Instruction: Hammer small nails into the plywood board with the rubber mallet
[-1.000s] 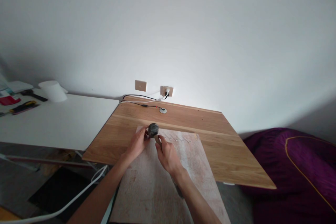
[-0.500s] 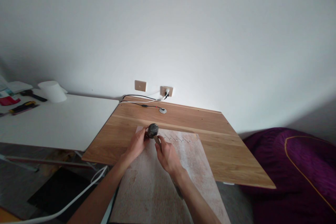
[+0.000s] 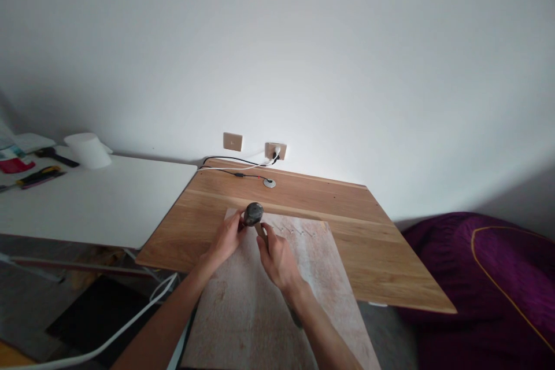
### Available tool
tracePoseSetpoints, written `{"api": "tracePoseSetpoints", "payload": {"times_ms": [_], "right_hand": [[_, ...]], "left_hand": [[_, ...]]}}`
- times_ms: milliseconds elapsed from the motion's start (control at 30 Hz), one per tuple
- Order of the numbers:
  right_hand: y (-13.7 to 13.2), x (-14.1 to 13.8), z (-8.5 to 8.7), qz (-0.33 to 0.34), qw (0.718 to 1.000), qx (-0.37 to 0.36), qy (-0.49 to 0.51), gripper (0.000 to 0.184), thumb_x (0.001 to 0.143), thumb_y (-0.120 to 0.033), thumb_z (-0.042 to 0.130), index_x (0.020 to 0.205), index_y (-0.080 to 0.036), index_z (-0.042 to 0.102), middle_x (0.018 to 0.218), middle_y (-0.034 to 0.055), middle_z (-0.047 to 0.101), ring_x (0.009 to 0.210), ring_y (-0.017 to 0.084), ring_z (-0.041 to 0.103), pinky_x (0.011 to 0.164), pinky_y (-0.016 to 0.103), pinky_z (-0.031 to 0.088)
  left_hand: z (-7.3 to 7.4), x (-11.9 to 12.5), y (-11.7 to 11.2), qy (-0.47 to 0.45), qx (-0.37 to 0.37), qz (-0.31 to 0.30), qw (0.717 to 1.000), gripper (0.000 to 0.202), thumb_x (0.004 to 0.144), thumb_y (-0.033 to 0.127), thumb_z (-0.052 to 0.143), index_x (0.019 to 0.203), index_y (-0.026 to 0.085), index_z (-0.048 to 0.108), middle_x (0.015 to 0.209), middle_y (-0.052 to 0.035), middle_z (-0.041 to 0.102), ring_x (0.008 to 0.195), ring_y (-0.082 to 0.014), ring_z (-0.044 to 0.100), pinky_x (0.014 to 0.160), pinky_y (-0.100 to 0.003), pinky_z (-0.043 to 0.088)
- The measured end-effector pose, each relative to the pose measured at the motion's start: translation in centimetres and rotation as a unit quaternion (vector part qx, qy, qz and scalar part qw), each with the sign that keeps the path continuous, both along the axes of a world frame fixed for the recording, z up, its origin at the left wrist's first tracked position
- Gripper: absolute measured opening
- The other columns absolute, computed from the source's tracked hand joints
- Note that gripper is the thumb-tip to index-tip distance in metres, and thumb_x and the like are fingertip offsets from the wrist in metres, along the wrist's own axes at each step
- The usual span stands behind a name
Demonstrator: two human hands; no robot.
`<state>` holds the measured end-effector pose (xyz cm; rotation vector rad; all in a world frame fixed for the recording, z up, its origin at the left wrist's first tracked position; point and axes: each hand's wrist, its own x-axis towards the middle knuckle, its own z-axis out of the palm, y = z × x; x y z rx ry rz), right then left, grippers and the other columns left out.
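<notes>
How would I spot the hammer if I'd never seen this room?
Find the wooden tabletop against the white wall, then the pale, reddish-stained board overlapping its near edge. Near the board's far edge, the right hand grips the hammer. Its dark, chunky head stands out from the thin nails to its right.

A board (image 3: 247,300) overlaps the wooden table (image 3: 368,254) bearing cables (image 3: 239,174).

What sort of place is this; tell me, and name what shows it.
Probably a home or office room serving as a makeshift workshop: purple fabric, perhaps a beanbag, bulges beside a wooden desk, and the right hand grips a hammer over a board.
</notes>
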<state>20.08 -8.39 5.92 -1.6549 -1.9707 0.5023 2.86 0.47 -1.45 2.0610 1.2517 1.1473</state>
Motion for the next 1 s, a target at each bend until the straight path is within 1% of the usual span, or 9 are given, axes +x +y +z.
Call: {"api": "tracePoseSetpoints", "payload": {"times_ms": [67,200,300,433,567,733,833,1000], "right_hand": [[-0.03,0.00,0.05,0.003,1.000,-0.007,-0.003,0.038,0.104,-0.020,0.045,0.139,-0.012,0.057,0.103,0.0142,0.081,0.092,0.022,0.079,0.078,0.028,0.054],[-0.04,-0.04,-0.02,0.001,1.000,-0.006,0.004,0.038,0.103,-0.020,0.045,0.138,-0.011,0.057,0.101,0.0150,0.081,0.090,0.023,0.079,0.077,0.029,0.054],[-0.01,-0.06,-0.11,0.004,1.000,0.002,0.014,0.038,0.104,-0.021,0.044,0.138,-0.012,0.057,0.101,0.0147,0.081,0.089,0.023,0.079,0.076,0.029,0.054],[0.06,-0.04,-0.12,0.001,1.000,0.001,0.000,0.037,0.102,-0.021,0.046,0.136,-0.012,0.060,0.099,0.0148,0.081,0.089,0.024,0.079,0.076,0.029,0.054],[0.11,0.03,0.02,0.003,1.000,0.010,0.015,0.037,0.104,-0.021,0.044,0.137,-0.013,0.058,0.099,0.0129,0.082,0.089,0.022,0.079,0.076,0.028,0.054],[0.11,0.02,0.02,0.002,1.000,-0.001,-0.010,0.035,0.102,-0.020,0.046,0.134,-0.014,0.060,0.098,0.0126,0.081,0.088,0.023,0.079,0.074,0.027,0.053],[0.06,-0.13,-0.08,0.000,1.000,0.010,0.003,0.036,0.104,-0.022,0.044,0.136,-0.015,0.058,0.100,0.0125,0.081,0.089,0.023,0.078,0.076,0.028,0.053],[0.05,-0.36,-0.04,-0.002,1.000,-0.008,-0.008,0.036,0.102,-0.019,0.046,0.134,-0.014,0.060,0.099,0.0135,0.081,0.089,0.023,0.078,0.075,0.028,0.052]], "left_hand": [[-0.05,-0.03,0.00,0.004,0.006,0.003,1.000,0.036,0.083,0.011,0.060,0.118,0.019,0.065,0.095,-0.0071,0.076,0.089,-0.0258,0.074,0.077,-0.035,0.058],[-0.03,-0.09,-0.02,0.004,0.015,0.002,1.000,0.042,0.082,0.009,0.059,0.123,0.020,0.063,0.099,-0.0074,0.076,0.094,-0.0272,0.074,0.082,-0.038,0.059],[0.12,-0.15,-0.11,0.008,0.018,-0.003,1.000,0.041,0.081,0.010,0.060,0.120,0.019,0.065,0.100,-0.0081,0.075,0.096,-0.0281,0.073,0.085,-0.040,0.060],[0.12,-0.15,-0.18,-0.001,0.023,-0.011,1.000,0.041,0.079,0.009,0.060,0.119,0.019,0.065,0.108,-0.0095,0.075,0.104,-0.0285,0.071,0.093,-0.043,0.058],[-0.11,-0.08,-0.12,-0.013,0.009,-0.009,1.000,0.033,0.083,0.016,0.061,0.116,0.018,0.066,0.106,-0.0092,0.075,0.100,-0.0281,0.072,0.091,-0.043,0.058],[-0.24,-0.14,-0.05,-0.019,0.010,-0.005,1.000,0.038,0.079,0.013,0.062,0.116,0.019,0.065,0.108,-0.0095,0.074,0.103,-0.0285,0.071,0.093,-0.043,0.057],[-0.32,-0.20,-0.03,-0.013,0.009,-0.008,1.000,0.034,0.082,0.016,0.062,0.116,0.019,0.064,0.108,-0.0099,0.074,0.101,-0.0280,0.071,0.091,-0.043,0.058],[-0.30,-0.30,0.03,0.003,0.010,0.003,1.000,0.035,0.080,0.015,0.063,0.114,0.018,0.065,0.108,-0.0099,0.074,0.104,-0.0292,0.071,0.092,-0.043,0.058]]}}
